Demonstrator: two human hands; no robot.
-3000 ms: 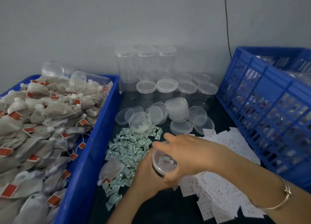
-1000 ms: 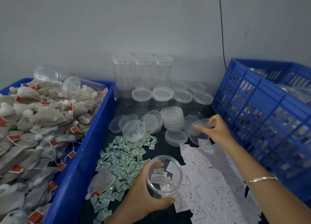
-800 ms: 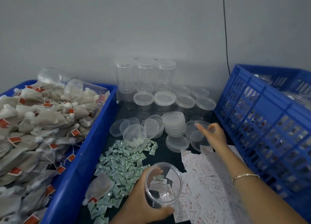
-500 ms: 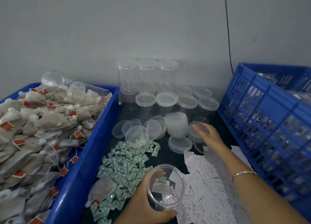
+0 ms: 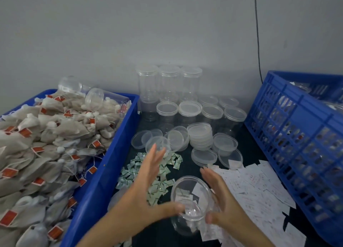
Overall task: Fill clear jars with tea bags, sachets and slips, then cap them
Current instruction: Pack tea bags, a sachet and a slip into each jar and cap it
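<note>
Step in hand: capping. The jar (image 5: 185,226) is low centre, between the sachets (image 5: 148,172) and the slips (image 5: 256,187), with a few slips inside. I judge that a lid (image 5: 191,191) rests on its mouth (blur prevents confirmation). My left hand (image 5: 146,189) and right hand (image 5: 222,198) flank it, fingers straight and spread, thumbs at the rim. Next: press evenly around the rim.

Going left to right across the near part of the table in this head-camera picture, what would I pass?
A blue tub of tea bags → green sachets → clear jar → paper slips → blue crate.
</note>
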